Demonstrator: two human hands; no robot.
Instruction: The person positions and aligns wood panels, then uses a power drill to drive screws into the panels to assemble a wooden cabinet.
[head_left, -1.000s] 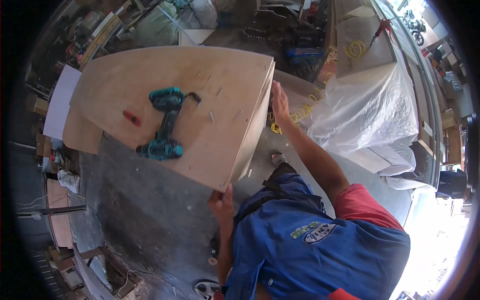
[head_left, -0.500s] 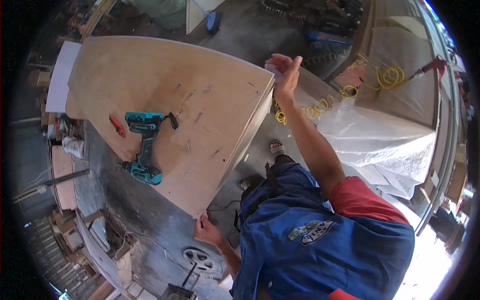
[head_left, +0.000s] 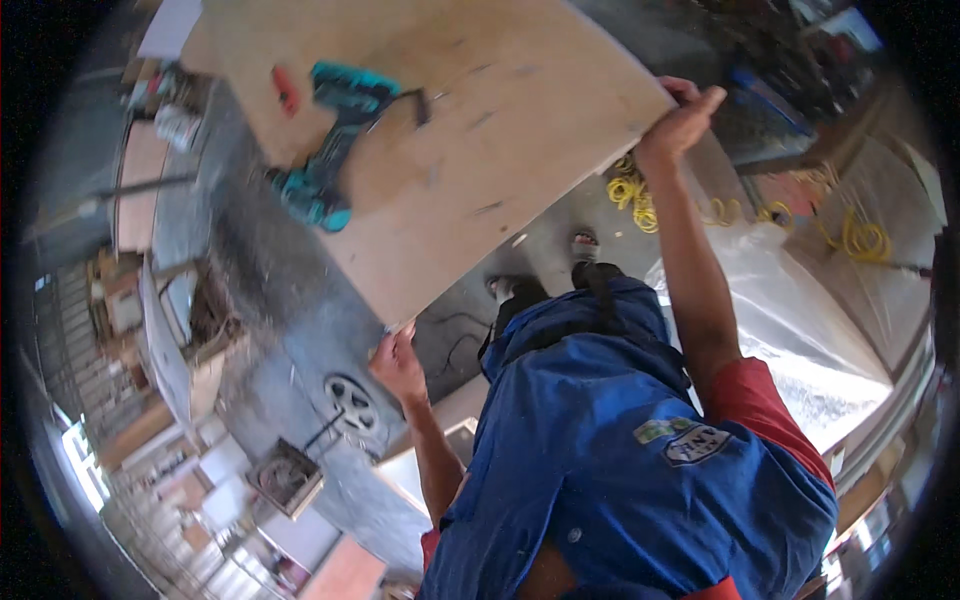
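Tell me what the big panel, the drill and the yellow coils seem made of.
Panel: probably plywood, bare and matte, from its tan, unpainted face. Drill: likely hard plastic, teal and black, from its moulded look. Yellow coils: perhaps smooth plastic, from their bright, even loops.

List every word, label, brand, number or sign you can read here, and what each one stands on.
Badge on the blue garment: printed lettering shows, small and tilted; I leave it untranscribed.
Teal drill: blurred; no marking can be read.
Wooden panel: no lettering shows.
Elsewhere: anything printed is too small or blurred to read.
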